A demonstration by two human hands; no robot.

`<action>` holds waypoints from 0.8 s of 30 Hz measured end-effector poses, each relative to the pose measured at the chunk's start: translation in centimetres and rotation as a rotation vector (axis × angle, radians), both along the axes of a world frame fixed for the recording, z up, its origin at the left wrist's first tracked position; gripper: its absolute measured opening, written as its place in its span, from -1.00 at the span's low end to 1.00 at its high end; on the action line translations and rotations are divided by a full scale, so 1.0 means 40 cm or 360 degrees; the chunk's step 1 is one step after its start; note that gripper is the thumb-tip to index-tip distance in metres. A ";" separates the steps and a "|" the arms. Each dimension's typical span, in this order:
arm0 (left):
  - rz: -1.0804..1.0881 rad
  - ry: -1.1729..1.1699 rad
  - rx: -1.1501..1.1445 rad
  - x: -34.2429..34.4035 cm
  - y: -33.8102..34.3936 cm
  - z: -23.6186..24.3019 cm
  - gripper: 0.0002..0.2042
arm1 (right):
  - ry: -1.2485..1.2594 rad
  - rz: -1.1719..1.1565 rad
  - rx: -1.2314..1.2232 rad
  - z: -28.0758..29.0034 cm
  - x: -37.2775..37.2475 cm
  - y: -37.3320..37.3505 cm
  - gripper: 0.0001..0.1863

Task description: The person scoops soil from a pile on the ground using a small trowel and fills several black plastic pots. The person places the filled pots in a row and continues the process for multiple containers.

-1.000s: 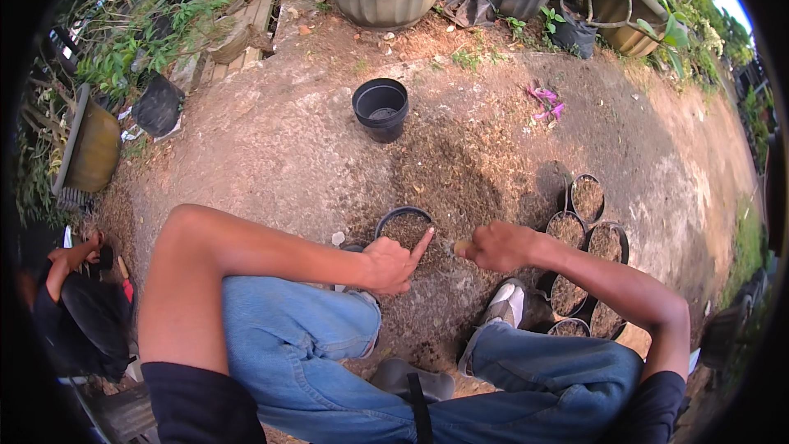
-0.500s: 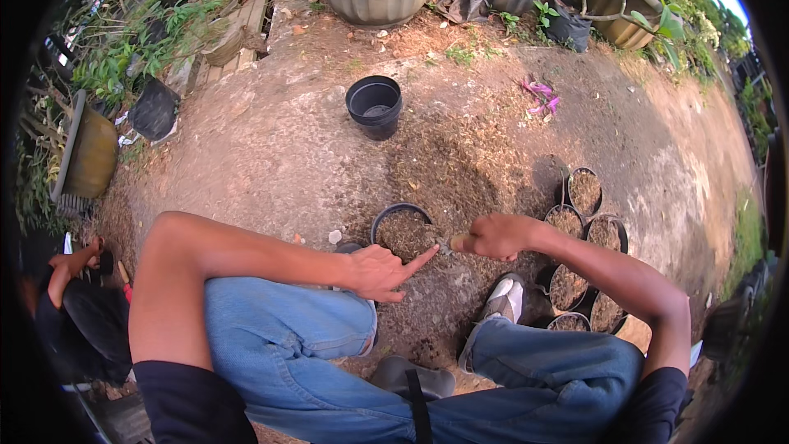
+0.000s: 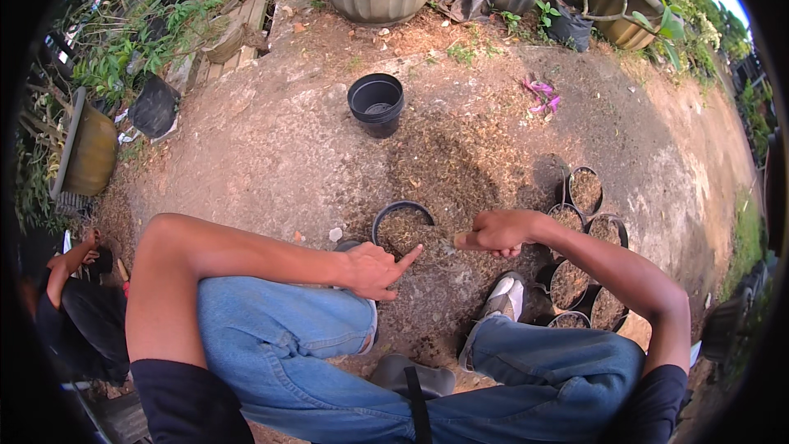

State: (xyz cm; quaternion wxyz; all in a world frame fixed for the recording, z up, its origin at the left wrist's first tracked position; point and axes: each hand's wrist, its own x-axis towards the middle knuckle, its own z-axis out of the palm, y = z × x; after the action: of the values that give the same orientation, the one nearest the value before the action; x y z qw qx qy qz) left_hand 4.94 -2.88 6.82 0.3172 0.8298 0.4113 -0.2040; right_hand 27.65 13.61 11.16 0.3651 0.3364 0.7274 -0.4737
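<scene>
Right fingers (image 3: pixel 486 235) wrapped round tan handle (image 3: pixel 467 241); my left fingers (image 3: pixel 408 260) loosely spread, empty, index extended near soil-filled black pot (image 3: pixel 403 204).

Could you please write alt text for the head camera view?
A person's right hand grips a tan handle beside a black pot holding soil; the left hand points toward that pot's near edge. More soil-filled pots cluster at right, and another black pot stands ahead.

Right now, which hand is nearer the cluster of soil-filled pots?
Right. The right hand is just left of the cluster; the left hand is farther left, beside another pot.
</scene>
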 end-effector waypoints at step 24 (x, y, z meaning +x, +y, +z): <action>0.1146 0.0085 0.0381 -0.076 0.093 -0.078 -0.34 | -0.0030 -0.0716 -0.0591 0.016 0.250 0.076 -0.41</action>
State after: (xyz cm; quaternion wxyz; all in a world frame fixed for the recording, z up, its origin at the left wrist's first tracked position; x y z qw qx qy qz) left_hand 1.89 0.86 3.70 0.2587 0.6578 0.7055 -0.0515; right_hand 37.64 16.66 11.79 0.3129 0.4211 0.5319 -0.6647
